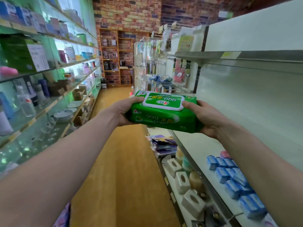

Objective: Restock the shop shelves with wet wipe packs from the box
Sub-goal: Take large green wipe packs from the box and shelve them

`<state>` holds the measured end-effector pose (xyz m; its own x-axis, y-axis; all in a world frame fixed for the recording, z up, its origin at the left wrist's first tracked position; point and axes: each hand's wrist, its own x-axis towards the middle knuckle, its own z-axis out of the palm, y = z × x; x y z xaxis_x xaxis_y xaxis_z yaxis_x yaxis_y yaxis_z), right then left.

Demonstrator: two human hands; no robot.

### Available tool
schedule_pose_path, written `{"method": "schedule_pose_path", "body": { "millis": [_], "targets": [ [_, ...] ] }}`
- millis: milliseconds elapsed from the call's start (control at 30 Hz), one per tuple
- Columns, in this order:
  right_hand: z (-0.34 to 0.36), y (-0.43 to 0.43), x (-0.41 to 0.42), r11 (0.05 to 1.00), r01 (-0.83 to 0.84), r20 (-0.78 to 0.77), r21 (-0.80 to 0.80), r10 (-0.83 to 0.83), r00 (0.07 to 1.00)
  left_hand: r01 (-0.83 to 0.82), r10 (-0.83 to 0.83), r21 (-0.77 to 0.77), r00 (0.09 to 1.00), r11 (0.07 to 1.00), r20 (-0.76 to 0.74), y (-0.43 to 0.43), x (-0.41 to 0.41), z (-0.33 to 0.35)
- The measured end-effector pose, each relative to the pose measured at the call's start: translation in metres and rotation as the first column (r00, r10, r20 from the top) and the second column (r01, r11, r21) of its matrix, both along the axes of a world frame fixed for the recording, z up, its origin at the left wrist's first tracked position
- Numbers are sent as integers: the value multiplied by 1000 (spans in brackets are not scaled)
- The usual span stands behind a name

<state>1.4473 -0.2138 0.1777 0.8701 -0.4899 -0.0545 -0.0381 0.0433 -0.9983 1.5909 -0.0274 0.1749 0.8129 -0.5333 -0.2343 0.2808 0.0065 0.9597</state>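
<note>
- Both forearms reach forward along the aisle.
- Left hand point(122, 112) and right hand point(207, 118) clasp opposite ends of a green wipe pack point(162, 115), fingers curled.
- White shelf point(205, 149) lies at four o'clock.

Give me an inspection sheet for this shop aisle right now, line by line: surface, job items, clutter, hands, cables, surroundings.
Surface: white shelf on the right, mostly bare at this level.
Job's things: one green wet wipe pack, held level over the aisle; box not in view.
Clutter: small blue packs on the same shelf; grey blocks on the shelf below.
Hands: left hand and right hand grip the pack's two ends.
Cables: nothing seen.
Surroundings: glass shelves of goods on the left, brick wall ahead, wooden floor.
</note>
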Motion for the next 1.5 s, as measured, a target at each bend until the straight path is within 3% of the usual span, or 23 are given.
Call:
{"method": "schedule_pose_path", "body": {
  "millis": [300,600,967,1500],
  "targets": [
    [42,-28,-4,976,211,81,-63,-205,975,153,-127,-169,980,974,152,-53,24,32],
    [90,-47,-15,887,414,209,-207,-373,904,344,-267,-284,923,895,276,-119,47,74],
    [137,-78,-37,706,616,291,-348,-543,788,551,-425,-395,829,735,364,-207,52,117],
    [220,-143,-146,442,757,388,-482,-667,636,776,-597,-433,630,459,496,-330,-51,196]
  ]
}}
